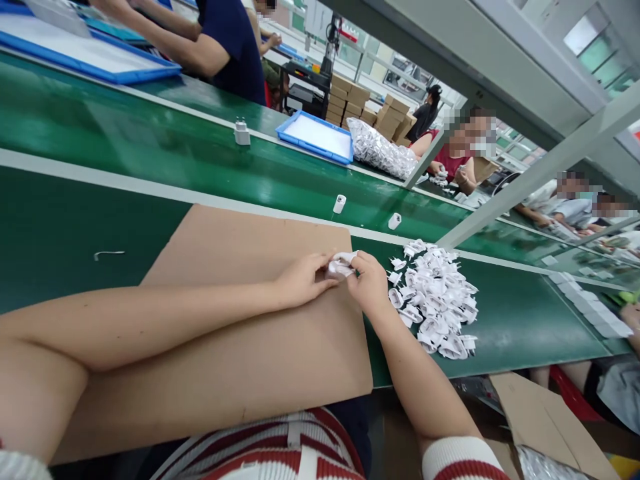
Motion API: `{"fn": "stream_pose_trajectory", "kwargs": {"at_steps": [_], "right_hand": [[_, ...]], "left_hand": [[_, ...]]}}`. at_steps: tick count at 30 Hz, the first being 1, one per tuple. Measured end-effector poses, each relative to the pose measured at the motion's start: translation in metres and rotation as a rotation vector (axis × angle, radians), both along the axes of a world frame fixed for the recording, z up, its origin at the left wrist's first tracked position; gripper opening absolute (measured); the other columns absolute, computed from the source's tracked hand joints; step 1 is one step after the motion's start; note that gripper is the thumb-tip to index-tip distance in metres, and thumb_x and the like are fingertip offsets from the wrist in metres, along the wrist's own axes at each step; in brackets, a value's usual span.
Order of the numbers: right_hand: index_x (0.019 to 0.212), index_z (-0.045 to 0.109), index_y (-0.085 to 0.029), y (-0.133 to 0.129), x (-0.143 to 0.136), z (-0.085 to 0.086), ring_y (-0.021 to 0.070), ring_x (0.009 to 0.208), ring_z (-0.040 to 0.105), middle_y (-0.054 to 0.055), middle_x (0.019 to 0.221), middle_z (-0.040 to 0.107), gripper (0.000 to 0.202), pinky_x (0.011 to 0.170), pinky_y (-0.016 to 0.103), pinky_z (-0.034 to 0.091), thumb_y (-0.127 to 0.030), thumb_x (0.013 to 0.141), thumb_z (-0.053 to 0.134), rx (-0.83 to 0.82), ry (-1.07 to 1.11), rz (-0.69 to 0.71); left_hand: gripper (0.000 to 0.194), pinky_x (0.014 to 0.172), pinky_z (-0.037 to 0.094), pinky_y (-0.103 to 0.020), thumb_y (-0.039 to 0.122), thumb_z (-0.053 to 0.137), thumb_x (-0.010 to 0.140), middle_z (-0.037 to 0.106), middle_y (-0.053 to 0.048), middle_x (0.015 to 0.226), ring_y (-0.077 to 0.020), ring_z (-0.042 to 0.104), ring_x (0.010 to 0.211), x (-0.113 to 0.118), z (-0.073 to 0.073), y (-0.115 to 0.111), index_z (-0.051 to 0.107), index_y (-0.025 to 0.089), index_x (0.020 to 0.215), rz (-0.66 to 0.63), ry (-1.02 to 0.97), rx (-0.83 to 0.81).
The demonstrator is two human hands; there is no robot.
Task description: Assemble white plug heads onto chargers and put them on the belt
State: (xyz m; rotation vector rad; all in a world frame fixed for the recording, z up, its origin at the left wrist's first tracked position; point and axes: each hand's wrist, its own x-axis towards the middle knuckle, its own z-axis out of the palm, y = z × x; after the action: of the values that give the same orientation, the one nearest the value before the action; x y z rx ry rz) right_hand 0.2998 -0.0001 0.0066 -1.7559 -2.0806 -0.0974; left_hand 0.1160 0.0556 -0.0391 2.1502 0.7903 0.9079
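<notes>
Over the right part of a cardboard sheet (pixel 240 347), both of my hands meet around a small glossy white plastic charger part (pixel 341 265). My left hand (pixel 304 279) pinches it from the left, thumb below and fingers above. From the other side, my right hand (pixel 369 281) grips it between curled fingers and thumb. The fingers cover some of the part, so its full shape is hidden. Just right of my right hand lies a heap of white plug pieces (pixel 443 303), several with pins showing.
Beyond the cardboard runs a green conveyor belt (pixel 190 163) carrying white charger housings (pixel 339 204). A two-pin charger (pixel 242 133) stands on the far ledge beside a blue tray (pixel 315 137). A slanted metal post (pixel 520 177) rises behind the heap. Co-workers sit across and to the right.
</notes>
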Motion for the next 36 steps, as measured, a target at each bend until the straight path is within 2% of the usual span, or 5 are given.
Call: {"fn": "stream_pose_trajectory", "kwargs": {"at_steps": [9, 20, 29, 33, 36], "right_hand": [[0.083, 0.069, -0.022, -0.004, -0.010, 0.008, 0.0220, 0.081, 0.057, 0.006, 0.086, 0.065, 0.027, 0.071, 0.032, 0.037, -0.001, 0.079, 0.053, 0.010, -0.098, -0.025], [0.125, 0.066, -0.021, -0.001, 0.018, 0.005, 0.0242, 0.092, 0.064, 0.009, 0.109, 0.072, 0.039, 0.080, 0.034, 0.050, -0.018, 0.087, 0.063, 0.002, 0.193, -0.056], [0.110, 0.075, -0.018, 0.000, 0.089, 0.019, 0.0339, 0.099, 0.070, 0.019, 0.117, 0.070, 0.035, 0.086, 0.045, 0.049, -0.006, 0.078, 0.067, -0.444, -0.170, -0.570], [0.110, 0.075, -0.018, 0.005, 0.088, 0.014, 0.0324, 0.104, 0.071, 0.017, 0.116, 0.073, 0.041, 0.089, 0.043, 0.053, -0.003, 0.075, 0.060, -0.286, 0.094, -0.482], [0.119, 0.070, -0.019, 0.011, 0.077, 0.009, 0.0293, 0.110, 0.070, 0.014, 0.121, 0.073, 0.045, 0.094, 0.044, 0.057, -0.008, 0.077, 0.057, -0.111, 0.573, -0.375]], "left_hand": [[0.044, 0.094, 0.057, -0.047, 0.027, 0.038, 0.109, 0.066, -0.031, 0.133, -0.0348, 0.070, 0.116, -0.005, -0.008, -0.005, 0.059, 0.002, 0.139, 0.056, 0.450, 0.523], [0.031, 0.084, 0.055, -0.036, 0.044, 0.068, 0.091, 0.075, -0.007, 0.104, -0.0238, 0.069, 0.090, 0.000, 0.012, 0.025, 0.070, 0.020, 0.111, -0.062, 0.009, -0.109], [0.042, 0.096, 0.049, -0.042, 0.033, 0.074, 0.082, 0.074, -0.014, 0.120, -0.0337, 0.065, 0.114, -0.058, 0.026, 0.193, 0.068, 0.016, 0.120, 0.774, 0.259, -0.073], [0.057, 0.107, 0.043, -0.054, 0.033, 0.075, 0.077, 0.067, -0.023, 0.132, -0.0439, 0.056, 0.128, -0.065, 0.025, 0.208, 0.063, 0.010, 0.128, 0.877, 0.350, -0.157], [0.084, 0.122, 0.024, -0.064, 0.032, 0.073, 0.075, 0.040, -0.027, 0.161, -0.0490, 0.029, 0.151, -0.058, 0.028, 0.198, 0.045, 0.007, 0.150, 0.897, 0.276, 0.131]]}}
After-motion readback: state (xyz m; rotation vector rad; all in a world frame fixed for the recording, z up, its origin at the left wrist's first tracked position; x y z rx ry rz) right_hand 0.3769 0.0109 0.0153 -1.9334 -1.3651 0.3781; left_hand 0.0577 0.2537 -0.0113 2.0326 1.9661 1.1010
